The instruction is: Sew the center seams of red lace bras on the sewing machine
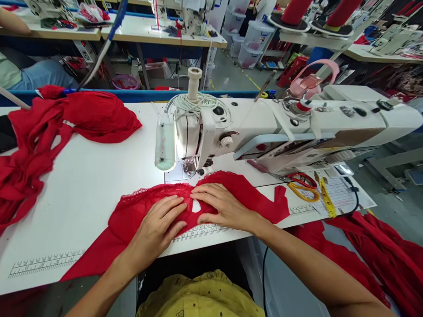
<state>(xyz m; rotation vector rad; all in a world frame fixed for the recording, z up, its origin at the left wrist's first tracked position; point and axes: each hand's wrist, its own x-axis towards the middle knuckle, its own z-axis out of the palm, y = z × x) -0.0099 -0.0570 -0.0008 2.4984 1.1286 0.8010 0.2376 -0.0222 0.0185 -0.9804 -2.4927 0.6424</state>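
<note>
A red lace-edged fabric piece (139, 207) lies on the white sewing table (95, 185), in front of the needle area (190, 168) of a white sewing machine (297, 127). My left hand (158, 226) rests flat on the fabric with fingers stretched toward the needle. My right hand (220, 207) also lies flat on the fabric, fingers spread and pointing left, close beside the left fingertips. Both hands press the cloth down; neither grips anything. The fabric trails off the table's front edge at lower left.
A heap of red fabric (66, 127) lies at the table's left. Scissors with red and yellow handles (302, 185) and a yellow measuring tape (325, 198) lie right of the machine. More red cloth (380, 255) hangs at lower right. Another person (20, 70) sits at far left.
</note>
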